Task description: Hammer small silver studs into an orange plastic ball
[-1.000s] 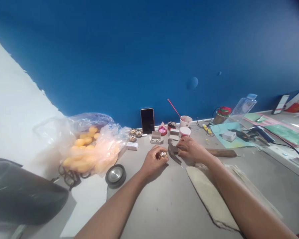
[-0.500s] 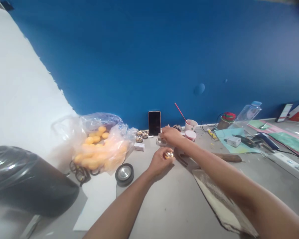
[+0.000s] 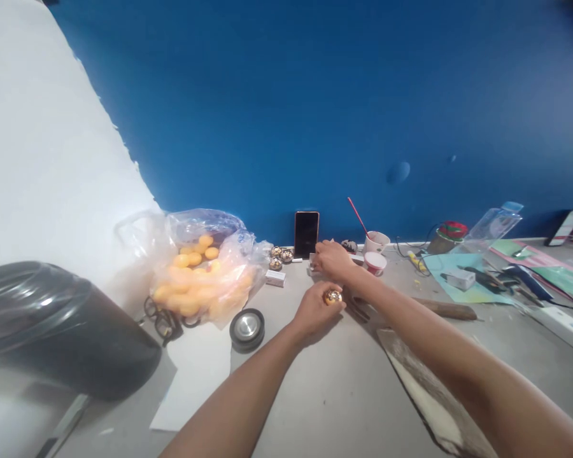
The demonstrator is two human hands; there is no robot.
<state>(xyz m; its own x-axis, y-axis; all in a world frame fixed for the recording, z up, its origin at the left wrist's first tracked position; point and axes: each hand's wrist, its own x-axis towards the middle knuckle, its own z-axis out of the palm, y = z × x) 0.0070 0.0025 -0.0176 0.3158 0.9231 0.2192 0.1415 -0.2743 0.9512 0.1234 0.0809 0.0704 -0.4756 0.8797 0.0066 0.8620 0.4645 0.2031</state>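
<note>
My left hand point(image 3: 316, 311) is closed round a small shiny gold ball point(image 3: 333, 296), held just above the grey table. My right hand point(image 3: 332, 261) reaches forward over a small open white box point(image 3: 312, 269) near the wall, fingers curled down onto it; whether they hold anything is hidden. A hammer lies behind my right forearm, its wooden handle point(image 3: 446, 310) pointing right and its head mostly hidden.
A clear plastic bag of orange balls point(image 3: 201, 278) sits at left, beside glasses point(image 3: 161, 321) and a round black tin point(image 3: 247, 328). A phone point(image 3: 306, 233) leans on the blue wall. Cups point(image 3: 375, 251), a bottle point(image 3: 489, 226), papers and tools crowd the right. A black bag point(image 3: 52, 327) lies near left.
My right hand left the hammer and reached forward to the small box by the wall. My left hand kept the gold ball. The view shifted left.
</note>
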